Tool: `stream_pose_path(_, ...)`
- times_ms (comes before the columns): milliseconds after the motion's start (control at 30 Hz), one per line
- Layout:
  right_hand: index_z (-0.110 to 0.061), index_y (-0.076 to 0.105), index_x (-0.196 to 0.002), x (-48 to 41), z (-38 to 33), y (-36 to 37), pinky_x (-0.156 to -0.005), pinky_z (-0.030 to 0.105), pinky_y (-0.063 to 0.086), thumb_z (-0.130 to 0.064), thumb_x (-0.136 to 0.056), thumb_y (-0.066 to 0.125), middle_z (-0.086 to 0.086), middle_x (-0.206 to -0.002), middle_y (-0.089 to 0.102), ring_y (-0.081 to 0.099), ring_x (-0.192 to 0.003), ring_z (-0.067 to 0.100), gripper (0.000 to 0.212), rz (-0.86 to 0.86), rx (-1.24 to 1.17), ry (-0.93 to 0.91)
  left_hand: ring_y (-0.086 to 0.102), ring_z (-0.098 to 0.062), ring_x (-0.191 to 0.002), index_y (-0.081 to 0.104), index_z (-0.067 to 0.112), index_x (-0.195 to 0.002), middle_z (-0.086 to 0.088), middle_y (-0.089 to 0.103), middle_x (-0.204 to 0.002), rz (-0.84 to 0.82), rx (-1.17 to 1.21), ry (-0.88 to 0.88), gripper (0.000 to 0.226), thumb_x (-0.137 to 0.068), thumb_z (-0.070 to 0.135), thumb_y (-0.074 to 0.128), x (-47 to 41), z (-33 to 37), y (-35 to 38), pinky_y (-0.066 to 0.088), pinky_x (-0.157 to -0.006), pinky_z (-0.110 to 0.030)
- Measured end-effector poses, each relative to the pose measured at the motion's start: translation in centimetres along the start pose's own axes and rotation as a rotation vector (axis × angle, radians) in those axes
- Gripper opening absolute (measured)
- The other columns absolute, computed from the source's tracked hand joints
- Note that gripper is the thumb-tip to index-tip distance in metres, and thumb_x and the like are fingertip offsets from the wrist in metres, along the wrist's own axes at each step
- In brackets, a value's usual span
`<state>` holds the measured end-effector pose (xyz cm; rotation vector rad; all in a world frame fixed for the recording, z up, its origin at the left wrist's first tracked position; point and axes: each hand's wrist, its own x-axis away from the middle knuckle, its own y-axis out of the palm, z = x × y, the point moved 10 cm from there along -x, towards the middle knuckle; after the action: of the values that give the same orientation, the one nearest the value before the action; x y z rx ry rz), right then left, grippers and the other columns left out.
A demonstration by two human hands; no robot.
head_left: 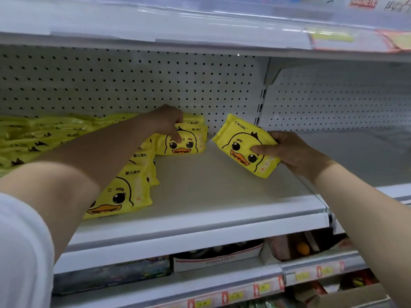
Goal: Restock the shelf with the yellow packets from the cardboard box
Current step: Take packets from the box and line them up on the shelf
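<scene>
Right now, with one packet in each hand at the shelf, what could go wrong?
The left hand steadies the upright yellow duck-face plastic packet at the back; on release it may topple forward.
The right hand pinches the tilted yellow duck-face packet by one end over the white metal shelf; it could slip.

Grips the top of a standing yellow packet with the left hand, deep on the white shelf near the pegboard back. Holds a second packet in the right hand — tilted, above the shelf, just right of the first. Overlapping packets to the left — price tags below.
</scene>
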<state>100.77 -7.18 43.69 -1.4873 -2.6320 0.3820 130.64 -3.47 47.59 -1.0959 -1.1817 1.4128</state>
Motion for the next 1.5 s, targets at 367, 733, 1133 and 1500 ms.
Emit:
stream_pose_path(367,-0.009,0.074,-0.109,-2.9,-1.1,2.1,-0.086,0.043,0.059,-0.011,-0.070,0.087,0.009,-0.099,0.077,0.074,-0.094,0.029,0.041,0.019,0.050,0.019,0.054,-0.021,-0.096,0.055,0.016,-0.110,-0.003,0.058,-0.106,0.126,0.021,0.064,0.064,-0.060,0.036,0.091,-0.7,-1.5,0.2,0.043,-0.073,-0.031)
stream_pose_path(733,-0.017,0.071,-0.103,-5.3,-4.0,9.4,-0.074,0.030,0.059,-0.008,-0.070,0.088,0.003,-0.097,0.076,0.073,-0.086,0.018,0.039,-0.098,0.144,-0.079,0.062,-0.004,-0.104,0.062,0.023,-0.106,0.011,0.066,-0.110,0.090,0.619,0.316,0.034,-0.077,0.027,0.081,2.5,2.4,-3.0,0.049,-0.092,-0.026)
stream_pose_path(1133,-0.020,0.063,-0.093,-6.9,-5.8,11.8,-0.063,0.030,0.056,-0.004,-0.079,0.080,0.007,-0.096,0.072,0.070,-0.080,0.018,0.026,-0.099,0.001,-0.199,0.067,-0.012,-0.085,0.065,0.031,-0.092,-0.005,0.072,-0.094,0.056,0.650,0.259,0.024,-0.079,0.019,0.080,3.0,-1.2,-1.9,0.049,-0.076,-0.026)
stream_pose_path(1500,-0.006,0.076,-0.091,-9.1,-3.1,12.0,-0.083,0.038,0.059,-0.008,-0.080,0.079,0.007,-0.087,0.077,0.073,-0.084,0.020,0.011,-0.038,-0.021,-0.091,0.060,0.005,-0.083,0.072,0.023,-0.083,0.018,0.068,-0.086,0.010,0.440,0.148,0.013,-0.077,0.029,0.081,1.8,-3.1,-1.3,0.042,-0.066,-0.017)
